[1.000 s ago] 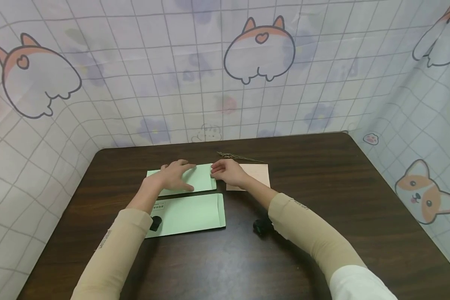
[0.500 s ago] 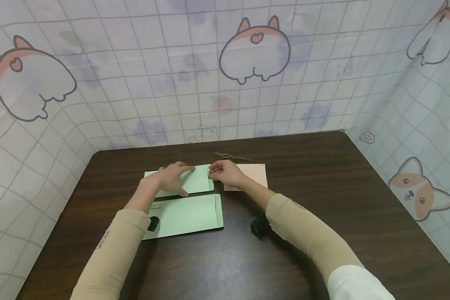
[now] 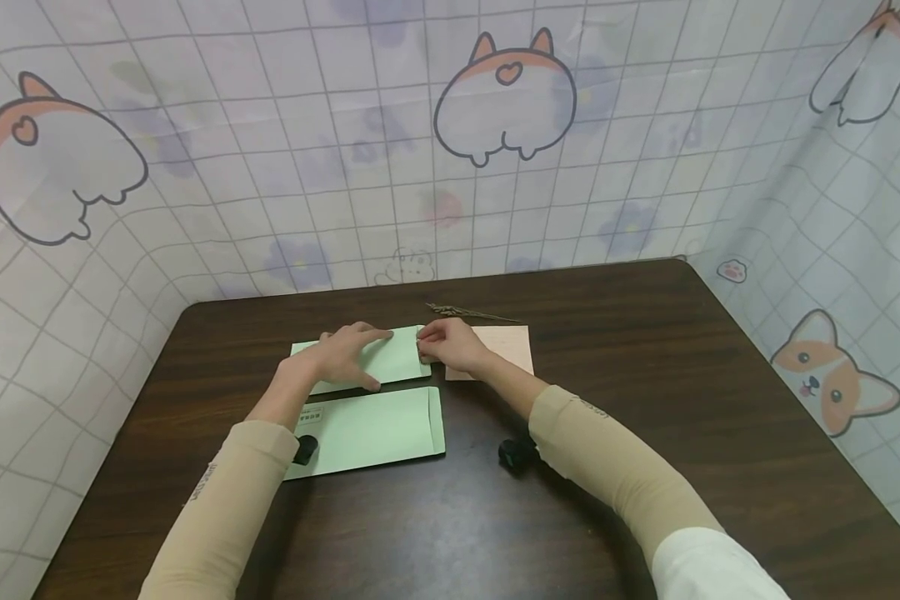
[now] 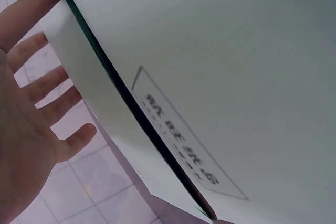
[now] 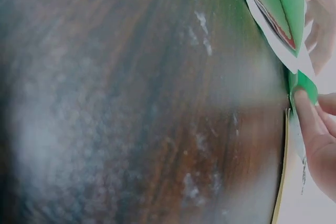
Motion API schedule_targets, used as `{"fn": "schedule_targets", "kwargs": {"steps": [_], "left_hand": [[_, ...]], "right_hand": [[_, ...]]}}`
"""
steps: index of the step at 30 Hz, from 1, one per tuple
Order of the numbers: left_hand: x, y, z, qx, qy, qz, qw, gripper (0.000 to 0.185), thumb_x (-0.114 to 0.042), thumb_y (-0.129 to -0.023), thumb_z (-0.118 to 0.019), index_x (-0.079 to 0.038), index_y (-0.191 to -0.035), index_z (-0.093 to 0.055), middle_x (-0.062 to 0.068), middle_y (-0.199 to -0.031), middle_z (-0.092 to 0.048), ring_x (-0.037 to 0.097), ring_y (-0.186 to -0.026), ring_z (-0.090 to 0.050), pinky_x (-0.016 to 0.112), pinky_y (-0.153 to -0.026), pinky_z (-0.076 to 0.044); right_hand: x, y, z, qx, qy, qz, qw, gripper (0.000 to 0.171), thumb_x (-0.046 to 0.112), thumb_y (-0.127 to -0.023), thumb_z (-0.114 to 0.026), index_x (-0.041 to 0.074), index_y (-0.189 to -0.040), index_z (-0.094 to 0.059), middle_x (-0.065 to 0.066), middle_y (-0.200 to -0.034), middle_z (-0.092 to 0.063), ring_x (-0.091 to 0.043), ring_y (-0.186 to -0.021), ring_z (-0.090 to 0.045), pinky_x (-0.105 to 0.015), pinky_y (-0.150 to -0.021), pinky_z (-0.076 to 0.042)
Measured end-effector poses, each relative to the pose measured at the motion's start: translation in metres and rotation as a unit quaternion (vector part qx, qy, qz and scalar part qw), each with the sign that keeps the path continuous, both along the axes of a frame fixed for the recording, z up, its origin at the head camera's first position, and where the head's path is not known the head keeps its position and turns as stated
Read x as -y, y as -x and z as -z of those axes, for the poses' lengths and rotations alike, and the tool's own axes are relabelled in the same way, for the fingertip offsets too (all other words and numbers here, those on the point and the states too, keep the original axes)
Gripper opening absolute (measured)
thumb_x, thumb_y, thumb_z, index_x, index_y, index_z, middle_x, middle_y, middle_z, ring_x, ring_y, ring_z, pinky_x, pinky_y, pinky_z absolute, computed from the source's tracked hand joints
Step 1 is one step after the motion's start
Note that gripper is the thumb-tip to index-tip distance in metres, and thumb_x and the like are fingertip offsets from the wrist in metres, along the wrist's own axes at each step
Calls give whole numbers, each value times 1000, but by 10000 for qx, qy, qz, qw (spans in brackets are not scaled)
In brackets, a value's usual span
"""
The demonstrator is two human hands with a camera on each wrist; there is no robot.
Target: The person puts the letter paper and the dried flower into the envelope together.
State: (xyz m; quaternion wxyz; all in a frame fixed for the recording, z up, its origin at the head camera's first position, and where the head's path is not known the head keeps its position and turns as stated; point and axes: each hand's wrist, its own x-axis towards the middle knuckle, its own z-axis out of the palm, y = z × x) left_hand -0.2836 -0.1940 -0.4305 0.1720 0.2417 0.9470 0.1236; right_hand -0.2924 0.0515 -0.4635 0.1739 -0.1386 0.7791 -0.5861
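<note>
Two light green envelopes lie one behind the other on the dark wooden table. My left hand [image 3: 339, 357] rests with spread fingers across the far envelope [image 3: 397, 354]. At that envelope's right end, my right hand [image 3: 453, 344] pinches the flap between thumb and fingertips. The right wrist view shows the thumb against a green flap [image 5: 306, 85], beside a gaping green envelope mouth [image 5: 281, 11]. The near envelope [image 3: 375, 429] lies flat, its flap to the right, partly beneath the left wrist. Dark print in a box [image 4: 181, 137] fills the left wrist view's middle.
A pale pink sheet [image 3: 508, 346] lies partly under the right hand and wrist. Behind it is a thin dried sprig [image 3: 465, 312]. Black wrist cameras hang below both wrists, the right one [image 3: 515, 456] above the table [image 3: 607, 333]. A patterned curtain surrounds the table's back and sides.
The head view shifts slightly, moving the scene a little left. Both hands stay at the far envelope, and the right fingertips have slid slightly along its flap.
</note>
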Motion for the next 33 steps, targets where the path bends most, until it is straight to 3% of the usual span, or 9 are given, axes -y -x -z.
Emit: {"fn": "schedule_targets", "kwargs": {"steps": [6,15,26,33], "left_hand": [[-3,0,2,48,-76,-10,10000,92,-40,-86,-84,-19,-161,-37,17,-161,-32,41,-147,-30,77,-108,-17],[-6,-1,-1,-57,-135,45,9999,92,-39,-86,-85,-18,-161,-36,18,-161,-33,41,-147,-31,77,-107,-19],[3,0,1,-85,51,-63,9999,103,-37,-81,-89,-18,-164,-29,20,-162,-29,43,-147,-29,76,-107,-19],[4,0,1,34,-71,-54,10000,101,-37,-82,-89,-17,-163,-32,20,-159,-33,43,-145,-32,79,-106,-17]], "right_hand": [[0,2,6,533,568,134,9969,32,-4,-104,-54,-16,-133,-55,-28,-117,-68,-31,-103,-72,-32,-83,-58],[-2,5,7,799,429,-4,9959,38,0,-105,-53,-16,-140,-51,-30,-128,-63,-34,-107,-71,-33,-84,-58],[-5,5,4,781,302,-187,9963,43,6,-107,-53,-14,-144,-47,-29,-139,-56,-35,-112,-69,-34,-88,-57],[-8,2,3,524,191,-124,9984,39,6,-106,-54,-13,-140,-52,-27,-126,-63,-32,-103,-72,-34,-85,-58]]}}
